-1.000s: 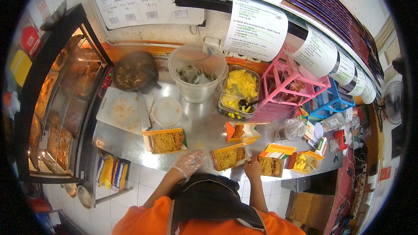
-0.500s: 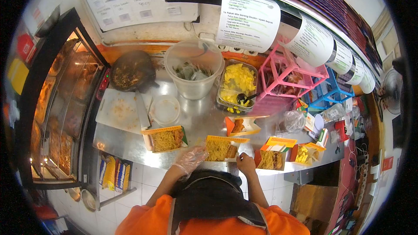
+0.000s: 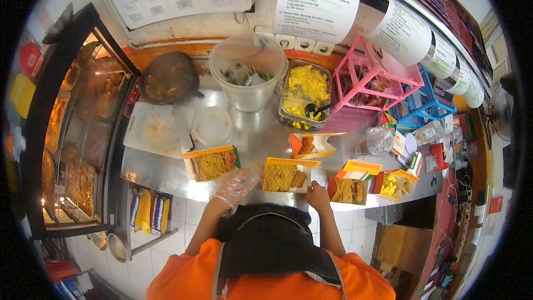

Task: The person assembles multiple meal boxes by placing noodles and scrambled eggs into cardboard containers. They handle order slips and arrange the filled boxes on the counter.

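Note:
An open paper box of noodles with a fried piece [image 3: 280, 176] stands at the front edge of the steel counter. To its left is my left hand [image 3: 236, 186], in a clear plastic glove, fingers stretched out and holding nothing visible. My bare right hand [image 3: 318, 195] is closed just off the box's right corner; what its fingers hold, if anything, I cannot make out. Another noodle box [image 3: 212, 165] sits beyond my left hand. On the right are a third noodle box [image 3: 348, 189] and a box with yellow scrambled egg [image 3: 391, 184]. Behind stands a box with a fried piece [image 3: 308, 145].
A tray of scrambled egg [image 3: 306, 91] with a black spoon stands behind, beside a clear bucket [image 3: 247, 72]. At left are a cutting board [image 3: 155, 128] with a knife, a dark mortar [image 3: 169, 78] and a lit food warmer [image 3: 78, 144]. Pink [image 3: 377, 78] and blue baskets [image 3: 427, 105] stand at right.
My left hand has drawn back leftward from the middle noodle box. My right hand stays closed near the box's right corner. The whole view has shifted slightly, raising the counter in the picture.

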Available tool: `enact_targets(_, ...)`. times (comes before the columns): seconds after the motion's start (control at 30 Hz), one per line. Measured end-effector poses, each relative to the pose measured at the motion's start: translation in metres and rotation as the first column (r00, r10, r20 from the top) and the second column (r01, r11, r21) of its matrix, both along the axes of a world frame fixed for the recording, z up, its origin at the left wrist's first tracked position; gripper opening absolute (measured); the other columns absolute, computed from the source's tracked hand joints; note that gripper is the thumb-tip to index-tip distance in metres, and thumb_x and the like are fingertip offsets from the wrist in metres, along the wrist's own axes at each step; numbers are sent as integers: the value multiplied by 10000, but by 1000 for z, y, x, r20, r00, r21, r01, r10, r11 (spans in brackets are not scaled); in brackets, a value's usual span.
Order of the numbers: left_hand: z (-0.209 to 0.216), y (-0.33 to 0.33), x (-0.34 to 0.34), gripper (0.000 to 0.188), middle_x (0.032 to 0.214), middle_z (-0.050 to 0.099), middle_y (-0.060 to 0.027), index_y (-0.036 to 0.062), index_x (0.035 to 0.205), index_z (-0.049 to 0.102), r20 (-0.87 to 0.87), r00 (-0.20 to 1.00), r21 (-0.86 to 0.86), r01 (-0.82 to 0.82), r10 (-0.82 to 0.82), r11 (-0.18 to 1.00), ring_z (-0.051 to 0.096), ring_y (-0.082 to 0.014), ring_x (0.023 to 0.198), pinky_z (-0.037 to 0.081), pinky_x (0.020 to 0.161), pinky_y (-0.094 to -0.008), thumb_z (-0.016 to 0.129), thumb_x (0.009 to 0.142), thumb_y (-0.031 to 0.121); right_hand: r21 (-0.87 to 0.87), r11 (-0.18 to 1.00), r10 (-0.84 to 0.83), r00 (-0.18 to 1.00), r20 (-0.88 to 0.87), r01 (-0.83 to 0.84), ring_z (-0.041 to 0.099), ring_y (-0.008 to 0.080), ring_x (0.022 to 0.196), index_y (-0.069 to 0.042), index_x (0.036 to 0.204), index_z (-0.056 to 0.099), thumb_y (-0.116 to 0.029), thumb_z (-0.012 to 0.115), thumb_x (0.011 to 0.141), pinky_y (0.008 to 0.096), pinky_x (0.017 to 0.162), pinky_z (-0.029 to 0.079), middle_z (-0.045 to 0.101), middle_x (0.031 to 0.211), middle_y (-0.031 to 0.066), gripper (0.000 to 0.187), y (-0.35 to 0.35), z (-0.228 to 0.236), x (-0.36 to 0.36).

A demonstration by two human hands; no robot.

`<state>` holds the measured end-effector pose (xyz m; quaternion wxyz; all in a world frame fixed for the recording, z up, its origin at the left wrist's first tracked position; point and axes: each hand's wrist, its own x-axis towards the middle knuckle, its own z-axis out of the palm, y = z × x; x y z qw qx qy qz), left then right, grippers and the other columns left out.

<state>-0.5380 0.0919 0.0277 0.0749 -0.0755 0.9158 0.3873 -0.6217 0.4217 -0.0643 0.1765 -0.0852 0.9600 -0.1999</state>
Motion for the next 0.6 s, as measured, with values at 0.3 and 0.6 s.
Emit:
enact_targets(0.3, -16, -54, 59, 343, 1175, 681, -189, -4, 1160, 661, -138, 845, 187, -490, 517, 851, 647, -326, 1089, 489, 970, -398, 638, 951, 267, -96, 994, -60, 998, 8, 61, 703, 310, 596, 26, 886, 564, -179, 519, 974, 413, 629, 556, 667, 616, 173, 228, 26, -24, 2)
enact_targets(0.6, -37, -69, 67, 586, 1224, 638, -256, -41, 1313, 533, -291, 648, -167, -759, 704, 629, 622, -369, 1131, 468, 996, -427, 717, 878, 305, -16, 999, -30, 995, 90, 31, 662, 474, 832, 8, 947, 594, -216, 540, 938, 566, 775, 512, 672, 852, 291, 230, 18, 6, -4)
